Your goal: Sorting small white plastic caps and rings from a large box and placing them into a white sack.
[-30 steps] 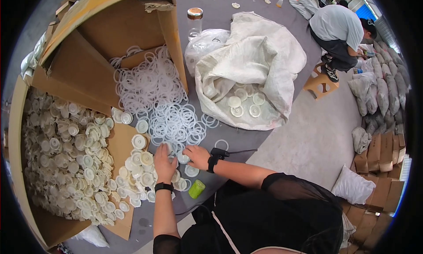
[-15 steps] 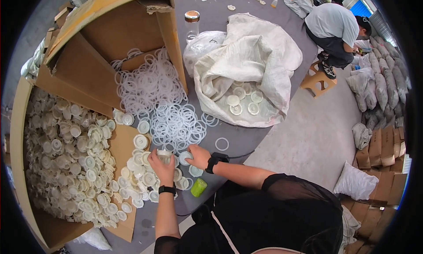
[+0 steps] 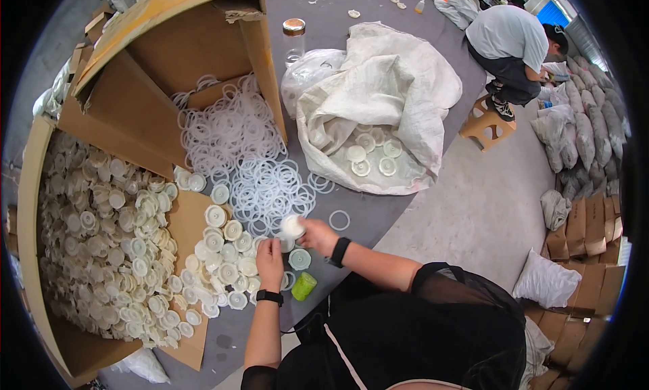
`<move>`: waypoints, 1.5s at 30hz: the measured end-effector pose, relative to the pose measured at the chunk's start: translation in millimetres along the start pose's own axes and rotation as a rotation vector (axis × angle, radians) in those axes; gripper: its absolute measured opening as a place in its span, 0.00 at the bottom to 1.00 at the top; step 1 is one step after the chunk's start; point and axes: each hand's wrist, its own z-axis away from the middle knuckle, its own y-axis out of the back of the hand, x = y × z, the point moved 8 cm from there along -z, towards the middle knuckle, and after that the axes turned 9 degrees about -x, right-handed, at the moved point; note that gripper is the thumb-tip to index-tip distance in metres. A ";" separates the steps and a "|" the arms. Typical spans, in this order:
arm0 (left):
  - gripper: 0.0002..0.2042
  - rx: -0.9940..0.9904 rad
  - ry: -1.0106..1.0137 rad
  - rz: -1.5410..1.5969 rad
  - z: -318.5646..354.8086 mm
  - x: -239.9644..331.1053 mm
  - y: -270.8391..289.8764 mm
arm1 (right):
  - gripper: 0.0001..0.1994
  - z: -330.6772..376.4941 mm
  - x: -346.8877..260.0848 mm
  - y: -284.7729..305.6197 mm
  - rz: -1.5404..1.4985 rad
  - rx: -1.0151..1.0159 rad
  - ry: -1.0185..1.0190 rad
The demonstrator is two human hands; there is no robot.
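My right hand (image 3: 320, 235) pinches a round white plastic cap (image 3: 293, 226), smeared by motion, just above the near edge of a pile of clear rings (image 3: 270, 192). To its left my left hand (image 3: 270, 260) is closed, fingertips together, beside the right hand; whatever they hold is too small to make out. Loose white caps (image 3: 226, 258) lie heaped left of my left hand. Below my right hand a pale translucent cap (image 3: 299, 259) lies flat on the grey table (image 3: 351, 251), with a bright green cylinder (image 3: 304, 286) nearer to me. One single ring (image 3: 339, 220) lies right of the pile.
A large carton (image 3: 30, 255) full of caps stands at left. Behind it, an open carton (image 3: 265, 85) spills rings. A white woven sack (image 3: 378, 119) holds several caps; a clear jar (image 3: 294, 41) stands beyond. Far right, a person (image 3: 510, 45) crouches on a stool (image 3: 488, 123).
My right hand has lifted with a white cap and moved slightly right and away. My left hand has let go of a clear-sided cap, shifted right and closed its fingers.
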 end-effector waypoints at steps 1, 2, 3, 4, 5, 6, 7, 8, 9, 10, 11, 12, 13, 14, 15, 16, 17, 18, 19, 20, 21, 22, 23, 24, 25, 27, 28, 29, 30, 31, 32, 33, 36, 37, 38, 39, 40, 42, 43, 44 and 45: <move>0.09 0.031 -0.197 -0.391 0.3 23.0 -6.1 | 0.15 0.1 -12.8 22.5 -0.098 0.044 0.042; 0.12 0.029 -0.305 -0.609 4.4 28.5 -11.2 | 0.15 13.6 -39.5 29.0 -0.148 0.056 0.110; 0.12 0.023 -0.310 -0.605 5.4 32.7 -14.5 | 0.15 17.2 -66.6 49.7 -0.212 0.022 0.230; 0.15 0.032 -0.289 -0.759 7.4 35.0 -16.4 | 0.15 30.0 -97.5 62.4 -0.242 0.143 0.348; 0.18 0.036 -0.279 -0.911 6.5 38.9 -21.4 | 0.16 36.6 -125.3 78.5 -0.358 0.071 0.498; 0.23 -0.005 -0.219 -0.908 3.0 27.4 -23.5 | 0.16 49.7 -144.8 91.9 -0.321 0.142 0.540; 0.23 -0.010 -0.223 -0.906 0.9 26.7 -26.5 | 0.16 56.4 -156.6 92.4 -0.322 0.147 0.544; 0.23 -0.019 -0.190 -0.902 -1.1 23.5 -27.1 | 0.16 64.5 -158.4 102.6 -0.395 0.321 0.518; 0.24 -0.027 -0.156 -0.897 -2.1 20.4 -26.7 | 0.16 72.0 -153.5 112.3 -0.466 0.494 0.488; 0.24 -0.031 -0.164 -0.896 -4.8 22.3 -28.3 | 0.16 68.0 -147.0 114.7 -0.465 0.443 0.485; 0.25 -0.037 -0.167 -0.882 -6.6 23.0 -28.8 | 0.15 53.6 -136.2 115.5 -0.343 0.257 0.445; 0.27 -0.041 -0.164 -0.869 -7.0 22.4 -29.0 | 0.15 41.3 -119.5 108.8 -0.220 0.072 0.397; 0.27 -0.041 -0.159 -0.871 -5.6 22.9 -28.3 | 0.14 33.6 -96.0 95.5 -0.127 0.116 0.324; 0.27 0.037 -0.164 -0.859 -2.2 27.0 -20.9 | 0.16 36.8 -77.1 67.4 0.098 0.092 0.239; 0.28 0.108 -0.179 -0.845 0.0 32.9 -16.4 | 0.16 36.1 -54.3 48.2 0.224 0.078 0.103; 0.28 0.105 -0.180 -0.847 1.2 34.1 -16.8 | 0.17 32.9 -30.5 34.6 0.349 0.062 -0.035; 0.29 0.132 -0.159 -0.789 2.3 34.0 -13.6 | 0.18 26.6 -8.6 28.7 0.393 0.039 -0.089; 0.30 0.159 -0.134 -0.733 3.5 33.2 -9.3 | 0.19 19.4 7.5 24.4 0.436 0.013 -0.146; 0.30 0.160 -0.129 -0.738 5.3 34.3 -7.8 | 0.19 22.6 13.5 4.7 0.381 -0.068 -0.211; 0.28 0.102 -0.092 -0.534 4.5 30.3 -8.3 | 0.18 15.3 23.6 -2.2 0.270 -0.129 -0.218; 0.26 0.046 -0.055 -0.328 3.8 25.5 -10.8 | 0.18 8.2 33.1 -7.4 0.158 -0.188 -0.225; 0.26 0.049 -0.049 -0.331 4.6 24.9 -12.1 | 0.18 3.5 37.0 -9.0 0.156 -0.192 -0.230; 0.24 0.014 -0.029 0.024 4.4 17.3 -15.7 | 0.17 -1.3 36.4 -4.7 0.170 -0.128 -0.191; 0.22 -0.021 -0.008 0.380 4.3 11.1 -20.1 | 0.16 -3.9 35.3 0.8 0.183 -0.063 -0.151; 0.22 -0.020 -0.005 0.381 3.9 12.0 -18.8 | 0.16 -3.6 34.7 2.1 0.183 -0.061 -0.154; 0.21 -0.151 0.096 0.736 3.8 7.7 -27.7 | 0.12 -2.6 31.9 -1.0 -0.081 -0.147 -0.156; 0.24 -0.183 0.120 0.728 4.4 8.9 -28.3 | 0.10 2.9 26.5 -5.4 -0.089 -0.144 -0.162; 0.24 -0.182 0.120 0.731 6.0 5.8 -29.8 | 0.10 4.6 27.2 -4.8 -0.086 -0.143 -0.164; 0.23 -0.168 0.086 0.657 8.2 2.0 -31.0 | 0.10 5.8 23.8 -0.8 -0.041 -0.100 -0.111; 0.23 -0.157 0.052 0.582 10.1 1.4 -31.5 | 0.10 7.4 19.1 3.8 0.004 -0.057 -0.056; 0.23 -0.125 0.030 0.341 11.9 0.9 -27.9 | 0.10 9.2 17.4 6.0 0.005 -0.055 -0.055; 0.23 -0.127 0.029 0.342 14.6 -1.6 -28.0 | 0.10 12.5 10.4 18.9 0.024 0.070 -0.007; 0.27 -0.248 -0.272 -0.625 24.7 25.5 -48.6 | 0.10 18.2 -0.9 50.7 0.102 0.238 0.070; 0.27 -0.250 -0.273 -0.624 26.7 29.6 -52.3 | 0.11 21.3 -6.0 55.4 0.166 0.274 0.091; 0.27 -0.286 -0.231 -0.762 28.8 30.9 -59.9 | 0.11 23.7 -7.4 58.1 0.193 0.299 0.094; 0.26 -0.321 -0.187 -0.899 30.2 29.8 -65.5 | 0.11 25.9 -7.0 59.1 0.191 0.300 0.095; 0.27 -0.349 -0.122 -0.907 27.3 22.5 -69.5 | 0.11 28.6 -8.9 59.3 0.235 0.302 0.081; 0.26 -0.287 -0.162 -0.776 23.0 24.6 -65.6 | 0.11 31.1 -10.7 60.1 0.278 0.305 0.069; 0.24 -0.230 -0.197 -0.644 20.7 27.3 -60.6 | 0.11 32.1 -8.0 60.0 0.223 0.290 0.064; 0.24 -0.234 -0.202 -0.644 18.5 25.4 -60.3 | 0.11 32.9 -5.0 59.4 0.168 0.274 0.059; 0.20 -0.241 -0.054 -0.099 13.9 11.2 -53.8 | 0.11 33.9 -3.3 59.0 0.165 0.277 0.063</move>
